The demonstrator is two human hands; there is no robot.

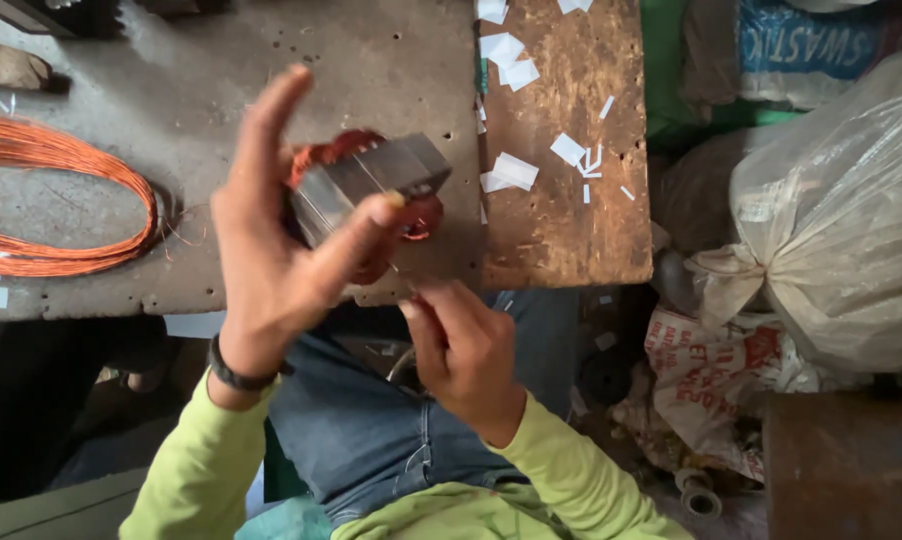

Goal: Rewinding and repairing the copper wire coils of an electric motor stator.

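The left hand point(271, 250) holds a motor stator point(371, 190) up over the near edge of the grey surface point(171, 60). The thumb presses on the block's near face and the palm backs its left side, so that grip is clamped on the stator, though the index finger stands free, pointing toward twelve o'clock. The stator's long axis runs from about eight o'clock up to two o'clock, tilted away from the person.

The right hand point(466, 355) sits at about five o'clock from the stator, just below it and apart from the metal. Its fingertips are pinched together, perhaps on a fine wire; I cannot tell what, if anything, is between them. The left hand is plainly the nearer one.

The stator is a block of stacked grey steel plates with copper-orange windings bulging from both ends. At nine o'clock, well apart, lies a coil of copper wire point(51, 200). At two o'clock, white paper slips point(511, 170) lie scattered on a brown wooden board point(571, 230).
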